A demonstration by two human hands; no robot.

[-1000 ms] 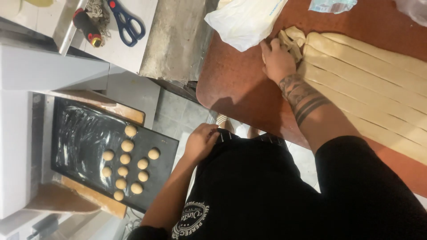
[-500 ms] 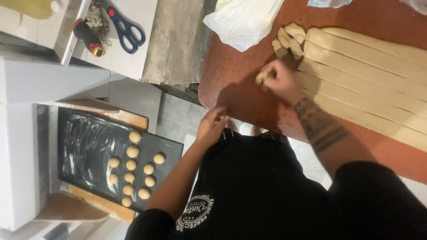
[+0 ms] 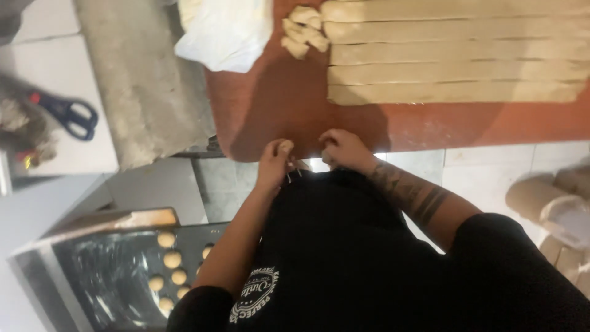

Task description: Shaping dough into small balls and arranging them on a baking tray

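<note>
Your left hand (image 3: 275,163) has its fingers curled around a small pale lump of dough (image 3: 286,146), which shows at the fingertips, just off the near edge of the reddish-brown worktop (image 3: 276,104). Your right hand (image 3: 344,149) sits just to the right of it, fingers bent inward and bunched close; whether they grip anything, I cannot tell. The two hands are close together but not touching, both held in front of your black garment with its round white print (image 3: 253,295).

Beyond your hands, on the worktop, lies a flat sheet of pale dough cut into long strips (image 3: 455,58); five strips can be counted, side by side, running off to the right. At their left end is a little heap of cut dough pieces (image 3: 304,31), about four, though they overlap and the count is unsure. Left of the heap a crumpled white cloth or bag (image 3: 224,31) hangs over the worktop's far left corner.

Further left, a grey stone ledge (image 3: 138,80) runs alongside, and beyond it one pair of blue-handled scissors (image 3: 67,114) lies on a white surface.

Near you on the left, low down, a dark baking tray lined with shiny film (image 3: 110,283) carries small round dough balls (image 3: 172,259); seven are visible, with your left arm covering part of the tray. At the right edge stands a brown cardboard roll (image 3: 534,197).
</note>
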